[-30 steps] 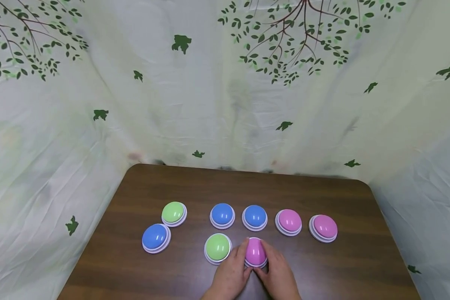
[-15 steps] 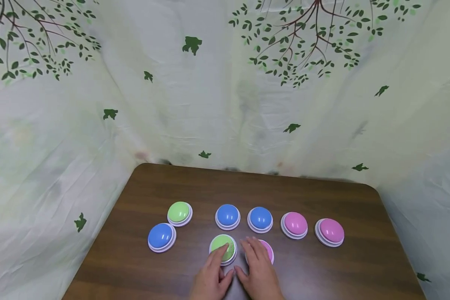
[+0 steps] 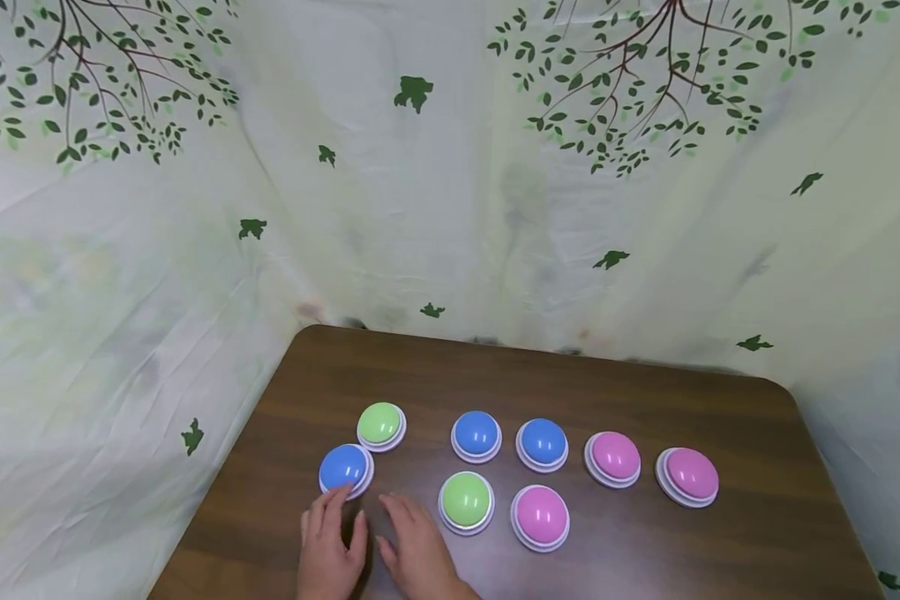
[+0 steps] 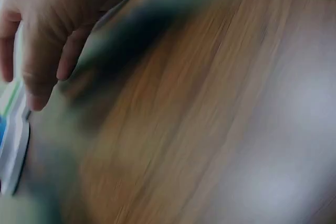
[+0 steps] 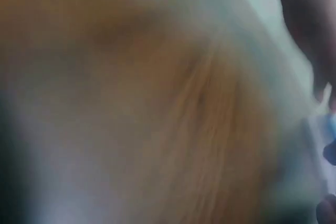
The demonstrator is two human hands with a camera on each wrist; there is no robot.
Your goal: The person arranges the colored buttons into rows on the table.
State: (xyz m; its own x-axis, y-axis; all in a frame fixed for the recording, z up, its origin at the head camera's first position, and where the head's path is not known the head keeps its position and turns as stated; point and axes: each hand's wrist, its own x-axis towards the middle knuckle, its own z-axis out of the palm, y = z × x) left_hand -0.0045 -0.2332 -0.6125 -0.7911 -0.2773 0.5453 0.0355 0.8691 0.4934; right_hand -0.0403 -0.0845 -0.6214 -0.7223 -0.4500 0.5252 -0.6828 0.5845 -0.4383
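Your left hand (image 3: 328,546) is at the left blue button (image 3: 343,464), which sits near the left edge of the tabletop (image 3: 720,558). A fingertip overlaps the button's near side; you cannot tell whether it presses. The fingers reach forward, slightly bent, with the thumb spread apart from them. Your right hand (image 3: 420,550) lies just to the right, between that button and the near green button (image 3: 466,500), its fingers close together and the thumb spread toward your left hand.

Toward the far left corner, just behind the left blue button, you have the far green button (image 3: 380,423). Along the far row stand the middle blue button (image 3: 476,434), the other blue button (image 3: 542,443), a pink button (image 3: 614,457) and, nearest the right edge, another pink button (image 3: 690,476). The near pink button (image 3: 541,516) sits right of the near green one. Both wrist views are badly blurred.
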